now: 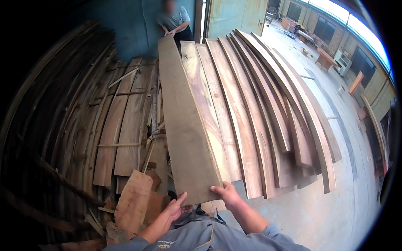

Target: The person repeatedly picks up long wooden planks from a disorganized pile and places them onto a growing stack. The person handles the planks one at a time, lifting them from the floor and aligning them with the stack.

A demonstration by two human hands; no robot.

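A long, wide grey-brown wooden plank (183,120) stretches away from me. My left hand (177,207) grips its near end at the left corner, thumb on the edge and fingers curled below. At the right corner my right hand (226,195) holds the same end, its thumb on the top face. Another person (173,20) in a grey shirt holds the far end with their hands. Just right of the plank lies a paler board (202,90) with yellowish and dark grain, partly covered by the held plank.
Several long boards (250,114) lie fanned out to the right. A dark stack of planks (64,98) fills the left side, with loose offcuts (134,198) close to my left arm. Behind the other person rises a blue-green metal wall (125,25). Concrete floor (343,108) runs along the right.
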